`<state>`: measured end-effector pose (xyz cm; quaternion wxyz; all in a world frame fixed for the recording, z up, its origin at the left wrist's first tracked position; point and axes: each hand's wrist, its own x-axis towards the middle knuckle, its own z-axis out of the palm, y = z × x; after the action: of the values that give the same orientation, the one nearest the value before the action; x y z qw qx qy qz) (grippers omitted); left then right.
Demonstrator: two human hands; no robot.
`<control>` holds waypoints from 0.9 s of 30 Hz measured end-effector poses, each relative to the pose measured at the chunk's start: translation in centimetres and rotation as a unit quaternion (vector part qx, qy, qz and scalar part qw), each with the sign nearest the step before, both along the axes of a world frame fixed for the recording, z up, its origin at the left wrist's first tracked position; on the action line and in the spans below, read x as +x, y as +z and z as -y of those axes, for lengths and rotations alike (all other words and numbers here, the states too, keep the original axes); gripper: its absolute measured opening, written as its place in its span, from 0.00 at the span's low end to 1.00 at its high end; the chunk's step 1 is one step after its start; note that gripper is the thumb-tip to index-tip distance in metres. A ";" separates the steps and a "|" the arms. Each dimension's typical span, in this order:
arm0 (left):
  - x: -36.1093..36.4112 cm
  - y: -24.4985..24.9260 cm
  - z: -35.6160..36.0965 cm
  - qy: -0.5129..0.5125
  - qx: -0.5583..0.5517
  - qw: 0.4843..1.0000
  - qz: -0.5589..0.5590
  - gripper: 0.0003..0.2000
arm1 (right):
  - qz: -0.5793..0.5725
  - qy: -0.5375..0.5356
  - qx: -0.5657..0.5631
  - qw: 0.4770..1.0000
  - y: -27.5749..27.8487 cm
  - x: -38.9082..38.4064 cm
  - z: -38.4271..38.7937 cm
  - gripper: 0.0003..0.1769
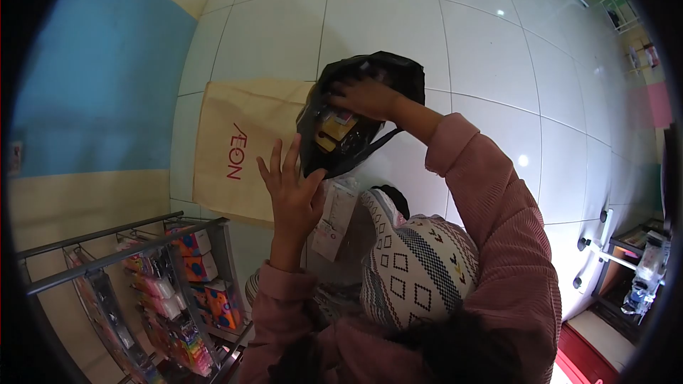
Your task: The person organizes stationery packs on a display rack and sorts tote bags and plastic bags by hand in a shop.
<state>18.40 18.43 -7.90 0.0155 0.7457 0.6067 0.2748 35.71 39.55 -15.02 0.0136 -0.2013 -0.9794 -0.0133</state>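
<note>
Presently, the right hand (370, 98) is inside the mouth of the black plastic bag (409, 77), with its fingers bent down over the contents. Their tips are partly hidden, so I cannot tell whether they are clamped on something. The left hand (290, 199) has its fingers spread apart, with the thumb at the near edge of the bag; it does not appear to grip anything. The bag is under the right hand and just beyond the left one, and a yellow packet (336, 131) shows in it, between the two hands.

To work well here, it would be good that the left hand steadies the near rim and holds the opening wide, while the right fingers separate the items one by one. Thin plastic can fold and catch on corners, so a slow, nearly straight lift is safer than a sideways pull. The loose strap-like edge, below the right wrist, should be kept away from it.

About the edges: the beige bag (231, 124) lies flat, left of the left hand, and its side goes under the black one. White paper (336, 219) is just beside the left wrist, and the patterned cloth (420, 263) is nearer to the body. The metal rack (128, 256) limits the left elbow. More room for moving is beyond the right hand and to its right, over the tiled floor (491, 50).
</note>
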 end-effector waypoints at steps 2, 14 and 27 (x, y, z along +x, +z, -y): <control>-0.2 -0.1 0.1 -0.001 -0.008 1.000 0.005 0.07 | 0.006 0.008 -0.007 1.000 0.5 0.0 0.1 0.28; 0.2 -0.6 -0.4 -0.006 0.010 1.000 0.012 0.08 | -0.040 0.011 0.072 0.997 -1.6 -0.3 0.9 0.42; 0.3 0.0 -0.2 -0.004 0.001 1.000 0.004 0.07 | 0.025 0.032 0.057 0.998 -1.0 1.0 -1.1 0.42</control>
<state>18.66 18.64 -7.94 0.0189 0.7469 0.6036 0.2783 36.70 40.67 -16.06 0.0007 -0.1687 -0.9829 -0.0734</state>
